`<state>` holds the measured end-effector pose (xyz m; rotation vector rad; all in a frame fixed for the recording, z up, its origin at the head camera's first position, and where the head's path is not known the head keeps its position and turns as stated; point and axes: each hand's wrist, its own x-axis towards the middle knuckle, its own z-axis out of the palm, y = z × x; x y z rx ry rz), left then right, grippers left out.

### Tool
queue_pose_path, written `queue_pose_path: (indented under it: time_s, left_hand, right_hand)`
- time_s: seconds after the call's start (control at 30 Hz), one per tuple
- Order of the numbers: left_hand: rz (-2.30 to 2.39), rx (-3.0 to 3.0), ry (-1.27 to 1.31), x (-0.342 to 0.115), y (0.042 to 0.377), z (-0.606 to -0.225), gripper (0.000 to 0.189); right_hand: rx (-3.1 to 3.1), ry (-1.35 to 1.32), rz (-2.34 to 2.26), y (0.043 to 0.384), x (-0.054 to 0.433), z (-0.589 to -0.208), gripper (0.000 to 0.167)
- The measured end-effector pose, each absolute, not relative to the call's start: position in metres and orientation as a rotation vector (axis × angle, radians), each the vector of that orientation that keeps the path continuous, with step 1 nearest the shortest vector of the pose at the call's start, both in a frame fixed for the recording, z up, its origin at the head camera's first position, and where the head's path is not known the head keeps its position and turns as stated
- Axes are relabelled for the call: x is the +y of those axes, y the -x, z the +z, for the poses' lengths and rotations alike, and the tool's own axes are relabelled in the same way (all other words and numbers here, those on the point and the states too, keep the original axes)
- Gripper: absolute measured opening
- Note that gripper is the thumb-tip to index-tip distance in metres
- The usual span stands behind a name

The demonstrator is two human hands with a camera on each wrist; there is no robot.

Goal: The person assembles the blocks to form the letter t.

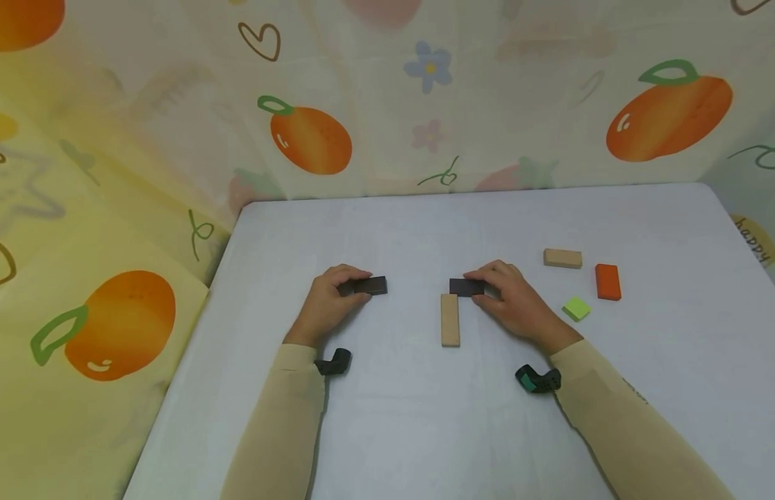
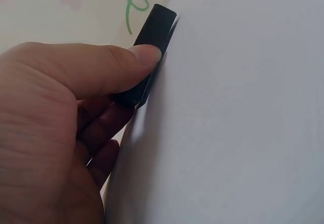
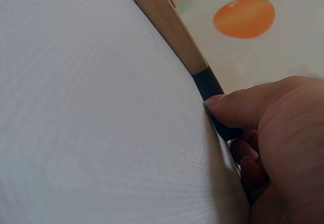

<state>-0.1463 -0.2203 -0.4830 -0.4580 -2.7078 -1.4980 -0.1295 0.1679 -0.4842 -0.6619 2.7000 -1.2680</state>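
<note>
My left hand pinches a black rectangular block between thumb and fingers, left of the table's middle. In the left wrist view the thumb lies across that black block, hiding part of it. Farther right, my right hand grips a second black block by its right part. This block lies crosswise at the far end of a plain wooden block, and the two appear to touch. The right wrist view shows the black block beside the wooden block, with my thumb on the black one.
Right of my right hand lie another wooden block, an orange-red block and a small lime-green block. A white cloth covers the table. Behind its far edge hangs a patterned curtain.
</note>
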Motion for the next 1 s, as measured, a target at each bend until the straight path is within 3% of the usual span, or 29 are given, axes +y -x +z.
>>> queue_pose_path:
  time_s: [1.0]
  left_hand:
    - [-1.531,-2.690,0.543,-0.167,0.139,-0.480,0.033]
  right_hand:
    - [2.706,0.651,-1.273,0.130,0.169,-0.488,0.038]
